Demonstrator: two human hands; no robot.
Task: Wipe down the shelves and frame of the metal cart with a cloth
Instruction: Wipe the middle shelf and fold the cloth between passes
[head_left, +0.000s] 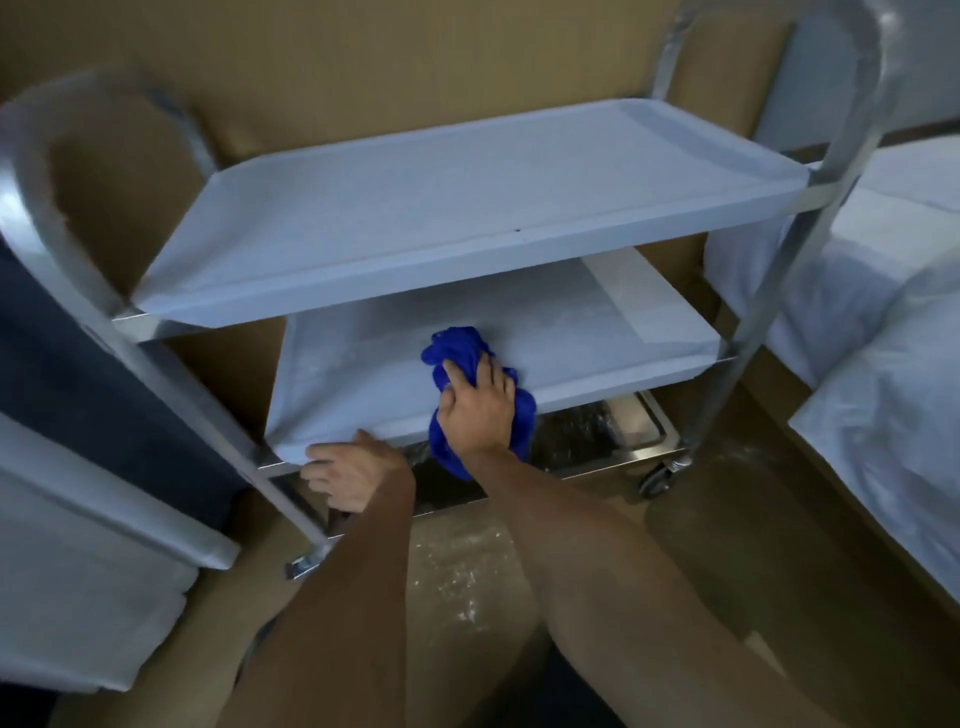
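We wipe middle shelf (571, 332): right hand (475, 410) grips bunched blue cloth (457, 353) at front lip. Left hand (345, 475) curls round shelf's front-left edge, steadying cart. Next, we judge: sweep cloth along shelf, then frame (769, 291).

I see the cart (467, 218) filling the middle of the frame, its top shelf (467, 208) above the middle shelf (545, 332), and the bottom shelf (597, 436) lowest, just over the floor (467, 571). My right hand (475, 410) sits at frame centre on the cloth (457, 348), which lies on the middle shelf's front edge and hangs over it. My left hand (348, 473) is lower left of that, at the same shelf's front left corner beside the post (208, 415). A caster (657, 480) shows lower right of the cart. Cardboard (363, 62) stands behind, across the upper frame.
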